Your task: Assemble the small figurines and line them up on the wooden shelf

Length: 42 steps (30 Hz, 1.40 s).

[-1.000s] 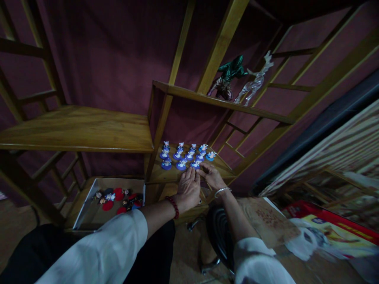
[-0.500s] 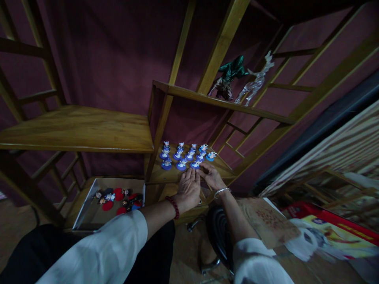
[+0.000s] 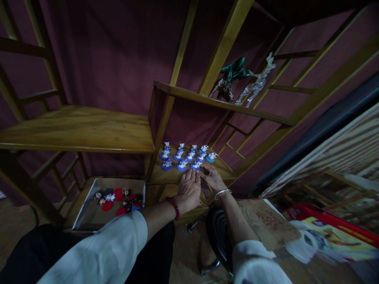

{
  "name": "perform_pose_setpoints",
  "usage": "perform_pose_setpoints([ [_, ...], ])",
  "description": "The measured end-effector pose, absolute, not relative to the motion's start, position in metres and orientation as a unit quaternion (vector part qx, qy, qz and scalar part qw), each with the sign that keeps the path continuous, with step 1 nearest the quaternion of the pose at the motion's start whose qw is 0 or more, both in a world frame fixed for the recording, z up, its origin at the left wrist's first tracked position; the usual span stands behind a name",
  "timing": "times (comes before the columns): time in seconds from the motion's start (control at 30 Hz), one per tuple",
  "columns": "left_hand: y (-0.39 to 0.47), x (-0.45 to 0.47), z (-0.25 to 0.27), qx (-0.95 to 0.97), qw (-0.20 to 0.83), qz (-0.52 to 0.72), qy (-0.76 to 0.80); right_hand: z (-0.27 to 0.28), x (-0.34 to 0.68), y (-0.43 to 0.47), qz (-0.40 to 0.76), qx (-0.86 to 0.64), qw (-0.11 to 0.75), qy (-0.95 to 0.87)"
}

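On a low wooden shelf (image 3: 166,176) stand several small figurines on round purple bases, set out in rows. The front right figurine (image 3: 196,164) is where both hands meet. My right hand (image 3: 214,180), with a silver bangle at the wrist, has its fingers curled against that figurine's right side, pinching at its base. My left hand (image 3: 190,190), wearing a red bead bracelet, lies with fingers stretched out just in front of the same base. Its fingertips are at the base's front edge; whether they press on it I cannot tell.
A shallow box (image 3: 89,201) at lower left holds several more figurines on red bases. Above the shelf stand a green figure (image 3: 229,79) and a clear deer statue (image 3: 256,85). A black stool (image 3: 217,232) and a brown paper bag (image 3: 265,221) are at right.
Almost nothing differs. The view has shifted very slightly; both hands stay at the front right figurine.
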State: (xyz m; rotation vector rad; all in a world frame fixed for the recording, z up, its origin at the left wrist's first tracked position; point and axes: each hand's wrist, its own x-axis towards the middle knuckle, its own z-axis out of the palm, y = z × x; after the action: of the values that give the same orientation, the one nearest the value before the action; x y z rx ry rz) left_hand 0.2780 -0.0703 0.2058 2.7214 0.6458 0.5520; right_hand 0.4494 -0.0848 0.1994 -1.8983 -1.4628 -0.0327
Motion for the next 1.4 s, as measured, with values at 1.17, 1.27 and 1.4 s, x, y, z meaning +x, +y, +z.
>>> perform_pose_setpoints([
  [1.17, -0.069, 0.271, 0.192, 0.946, 0.125, 0.242, 0.175, 0.196, 0.425, -0.100, -0.064, -0.752, 0.412, -0.511],
  [1.27, -0.068, 0.270, 0.193, 0.946, 0.129, 0.246, 0.169, 0.194, 0.425, -0.103, -0.055, -0.744, 0.429, -0.510],
  [1.4, -0.068, 0.267, 0.193, 0.942, 0.139, 0.258, 0.162, 0.189, 0.423, -0.106, -0.052, -0.731, 0.454, -0.507],
])
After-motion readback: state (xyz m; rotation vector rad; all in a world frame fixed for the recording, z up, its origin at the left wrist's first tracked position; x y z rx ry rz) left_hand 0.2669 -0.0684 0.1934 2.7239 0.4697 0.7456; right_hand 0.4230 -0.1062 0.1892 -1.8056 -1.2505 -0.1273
